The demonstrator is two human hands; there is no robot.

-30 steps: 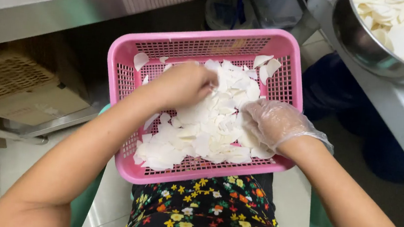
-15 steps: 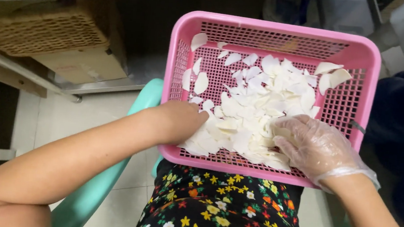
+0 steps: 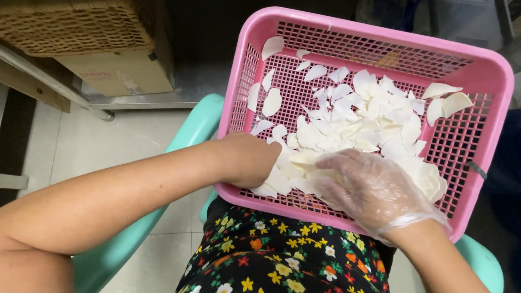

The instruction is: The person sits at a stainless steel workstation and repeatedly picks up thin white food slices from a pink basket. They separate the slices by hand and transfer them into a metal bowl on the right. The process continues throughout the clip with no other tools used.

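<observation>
Basket (image 3: 489, 78) shifted toward 3 o'clock | our left hand (image 3: 248, 161) clenched in slices (image 3: 363, 121) | gloved right hand (image 3: 373, 191) cupping slices, gathering continues

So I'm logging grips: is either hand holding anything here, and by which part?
Both the left hand and the gloved right hand rest in the white slices inside the pink basket; whether either grips any cannot be told.

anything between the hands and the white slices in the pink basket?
Nothing visible. The bare left hand and the gloved right hand both rest in the white slices at the near side of the pink basket.
</observation>
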